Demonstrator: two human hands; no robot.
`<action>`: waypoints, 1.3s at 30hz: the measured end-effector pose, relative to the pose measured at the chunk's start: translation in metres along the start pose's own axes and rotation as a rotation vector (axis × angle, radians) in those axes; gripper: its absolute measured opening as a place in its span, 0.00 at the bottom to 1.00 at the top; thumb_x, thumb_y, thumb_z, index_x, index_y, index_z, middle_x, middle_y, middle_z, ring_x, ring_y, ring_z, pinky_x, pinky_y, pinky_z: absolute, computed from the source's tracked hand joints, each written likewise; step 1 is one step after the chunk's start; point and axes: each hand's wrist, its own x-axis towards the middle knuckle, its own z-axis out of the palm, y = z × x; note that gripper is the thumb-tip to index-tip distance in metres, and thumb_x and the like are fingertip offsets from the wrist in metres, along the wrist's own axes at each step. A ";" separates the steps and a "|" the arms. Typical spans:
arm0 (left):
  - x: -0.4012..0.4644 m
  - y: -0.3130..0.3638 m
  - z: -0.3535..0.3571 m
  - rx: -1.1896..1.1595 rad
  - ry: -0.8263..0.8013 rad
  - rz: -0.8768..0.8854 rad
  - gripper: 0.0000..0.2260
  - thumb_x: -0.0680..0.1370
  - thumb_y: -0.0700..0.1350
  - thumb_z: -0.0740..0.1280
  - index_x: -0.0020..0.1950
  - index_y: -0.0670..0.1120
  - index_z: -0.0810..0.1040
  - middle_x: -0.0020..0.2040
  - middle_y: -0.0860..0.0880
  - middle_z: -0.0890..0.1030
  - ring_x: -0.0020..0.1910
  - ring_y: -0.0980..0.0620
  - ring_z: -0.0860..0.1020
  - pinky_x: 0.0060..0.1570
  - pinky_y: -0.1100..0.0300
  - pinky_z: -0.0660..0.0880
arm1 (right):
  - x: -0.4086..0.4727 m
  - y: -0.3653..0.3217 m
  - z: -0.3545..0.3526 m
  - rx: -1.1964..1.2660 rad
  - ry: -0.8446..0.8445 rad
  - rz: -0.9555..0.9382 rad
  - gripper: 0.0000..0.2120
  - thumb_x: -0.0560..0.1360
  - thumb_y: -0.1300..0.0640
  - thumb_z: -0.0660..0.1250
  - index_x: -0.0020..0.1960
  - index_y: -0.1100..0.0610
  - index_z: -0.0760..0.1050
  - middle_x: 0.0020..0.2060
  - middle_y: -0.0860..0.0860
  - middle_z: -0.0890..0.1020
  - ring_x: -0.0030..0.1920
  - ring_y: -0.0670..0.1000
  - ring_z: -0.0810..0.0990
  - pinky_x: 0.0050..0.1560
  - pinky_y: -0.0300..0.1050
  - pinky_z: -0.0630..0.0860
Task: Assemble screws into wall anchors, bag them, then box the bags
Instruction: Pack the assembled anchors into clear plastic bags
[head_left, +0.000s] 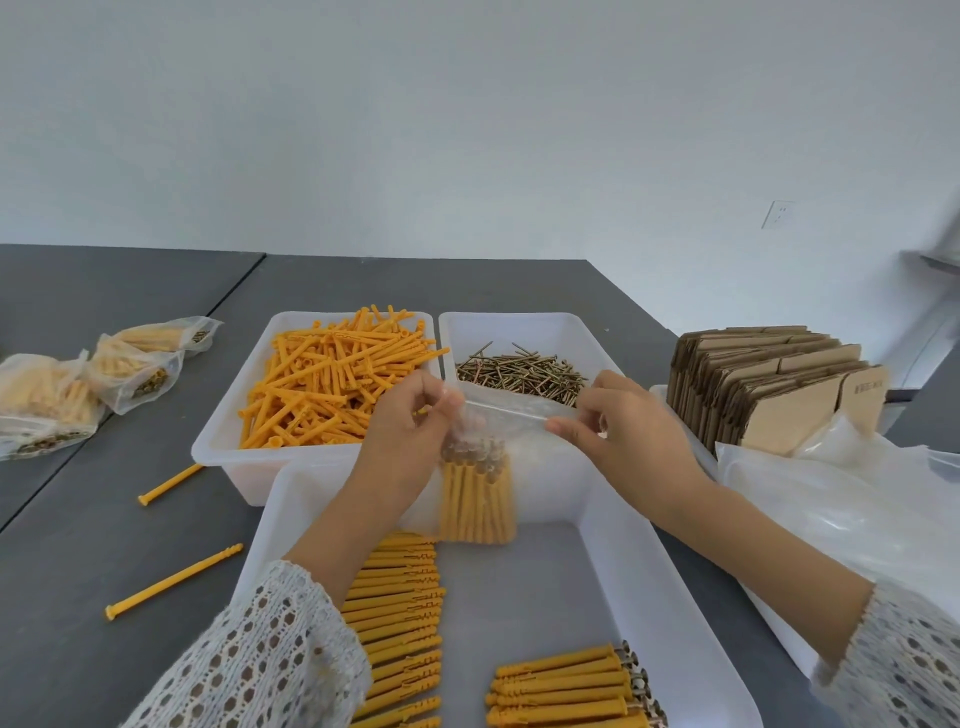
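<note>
On the grey surface (130, 525) sit three white trays: at the far edge one of loose orange wall anchors (332, 379) and one of screws (519, 371), and at the near edge the work tray (660, 587) with rows of assembled anchors (400, 613). Above that tray's far wall hangs a clear plastic bag (480, 467). Its mouth runs left to right between the two hands, and its bundle of screw-fitted anchors hangs straight down, long axis vertical, heads up, directly under the left hand (410, 431). That hand pinches the mouth's left end; the right hand (618, 431) pinches the right end, so each grip is narrow on the film. I judge sealing comes next, along the horizontal mouth. Finished bags (57, 400) lie at the far left; flat cartons (769, 384) stand at the right.
</note>
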 end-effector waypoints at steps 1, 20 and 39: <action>0.001 0.001 0.001 -0.072 0.018 -0.054 0.09 0.82 0.41 0.63 0.44 0.39 0.74 0.39 0.38 0.79 0.32 0.52 0.73 0.36 0.58 0.73 | -0.003 -0.004 0.002 0.032 0.021 0.011 0.18 0.74 0.41 0.68 0.38 0.53 0.69 0.38 0.45 0.71 0.39 0.46 0.70 0.36 0.41 0.66; 0.006 0.003 0.000 -0.956 0.249 -0.520 0.03 0.80 0.44 0.66 0.50 0.45 0.77 0.44 0.47 0.80 0.46 0.49 0.81 0.45 0.56 0.76 | 0.064 -0.038 0.018 1.057 -0.012 0.702 0.19 0.75 0.59 0.72 0.63 0.64 0.73 0.56 0.59 0.82 0.57 0.59 0.82 0.59 0.57 0.78; 0.009 0.003 -0.006 -0.825 0.213 -0.545 0.04 0.80 0.43 0.65 0.48 0.45 0.78 0.34 0.50 0.79 0.31 0.53 0.75 0.31 0.61 0.72 | 0.085 0.001 0.031 0.471 -0.271 0.460 0.31 0.79 0.63 0.64 0.77 0.52 0.54 0.46 0.59 0.78 0.44 0.53 0.78 0.46 0.44 0.75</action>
